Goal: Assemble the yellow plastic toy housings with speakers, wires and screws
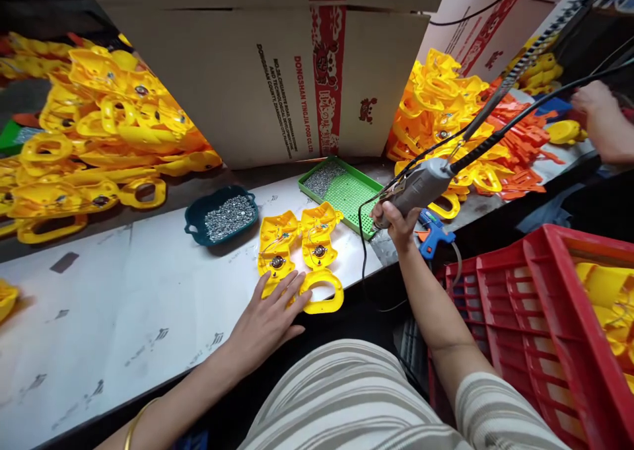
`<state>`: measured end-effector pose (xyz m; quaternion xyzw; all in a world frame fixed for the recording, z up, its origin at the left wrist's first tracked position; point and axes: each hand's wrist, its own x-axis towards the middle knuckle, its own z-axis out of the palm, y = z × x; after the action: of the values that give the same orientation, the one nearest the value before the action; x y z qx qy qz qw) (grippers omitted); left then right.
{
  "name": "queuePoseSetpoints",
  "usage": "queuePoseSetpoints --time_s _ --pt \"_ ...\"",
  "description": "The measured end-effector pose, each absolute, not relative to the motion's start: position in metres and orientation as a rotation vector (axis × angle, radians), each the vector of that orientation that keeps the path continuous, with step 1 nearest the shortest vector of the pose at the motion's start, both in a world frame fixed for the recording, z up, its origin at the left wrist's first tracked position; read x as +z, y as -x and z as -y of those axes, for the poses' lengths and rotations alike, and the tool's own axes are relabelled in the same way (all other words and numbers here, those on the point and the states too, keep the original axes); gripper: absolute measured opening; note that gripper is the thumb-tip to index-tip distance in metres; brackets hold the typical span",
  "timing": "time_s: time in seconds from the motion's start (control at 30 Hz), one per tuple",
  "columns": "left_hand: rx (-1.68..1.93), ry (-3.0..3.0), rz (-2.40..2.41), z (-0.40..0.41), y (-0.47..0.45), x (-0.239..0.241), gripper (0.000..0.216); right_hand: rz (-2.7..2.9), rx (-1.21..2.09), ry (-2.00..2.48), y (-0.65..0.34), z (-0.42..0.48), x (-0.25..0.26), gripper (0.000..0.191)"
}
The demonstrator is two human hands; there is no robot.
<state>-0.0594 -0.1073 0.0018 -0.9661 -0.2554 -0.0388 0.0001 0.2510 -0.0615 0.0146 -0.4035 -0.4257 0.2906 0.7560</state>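
Observation:
Two yellow plastic toy shell halves lie side by side on the white work surface, their insides facing up. The left yellow shell half (277, 235) has wires and a round metal part in it; the right yellow shell half (317, 238) has a similar round part and a looped handle at its near end. Fingers outstretched, my left hand (267, 314) rests on the near end of these shells. My right hand (399, 225) is wrapped round a grey electric screwdriver (423, 182), its tip pointing down near the corner of the green tray, apart from the shells.
A dark teal basin (191, 228) and a green perforated tray (356, 195) hold small metal screws. Yellow shell heaps (113, 119) flank a large cardboard box (208, 73). A blue glue gun (436, 234) and red crate (539, 291) stand right, near another person's hand (597, 103).

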Motion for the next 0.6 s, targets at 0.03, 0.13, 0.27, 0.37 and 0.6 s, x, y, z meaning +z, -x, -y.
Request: queuePoseSetpoints --time_s 0.03,0.13,0.27,0.37,0.6 --pt "-0.116 3.023 0.787 0.104 0.065 0.001 0.046 0.934 0.636 0.884 -0.251 0.062 0.013 0.035" --pt "-0.061 3.017 0.737 0.096 0.079 0.001 0.043 0.954 0.63 0.9 -0.251 0.065 0.01 0.036" --pt "-0.059 3.028 0.644 0.087 0.09 0.002 0.027 1.006 0.585 0.948 -0.255 0.067 0.007 0.032" --pt "-0.102 3.026 0.566 0.082 0.097 0.004 0.03 1.075 0.575 0.993 -0.259 0.071 0.005 0.03" --pt "-0.185 3.189 0.566 0.089 0.102 0.028 0.049 1.179 0.593 1.003 -0.265 0.082 0.006 0.034"
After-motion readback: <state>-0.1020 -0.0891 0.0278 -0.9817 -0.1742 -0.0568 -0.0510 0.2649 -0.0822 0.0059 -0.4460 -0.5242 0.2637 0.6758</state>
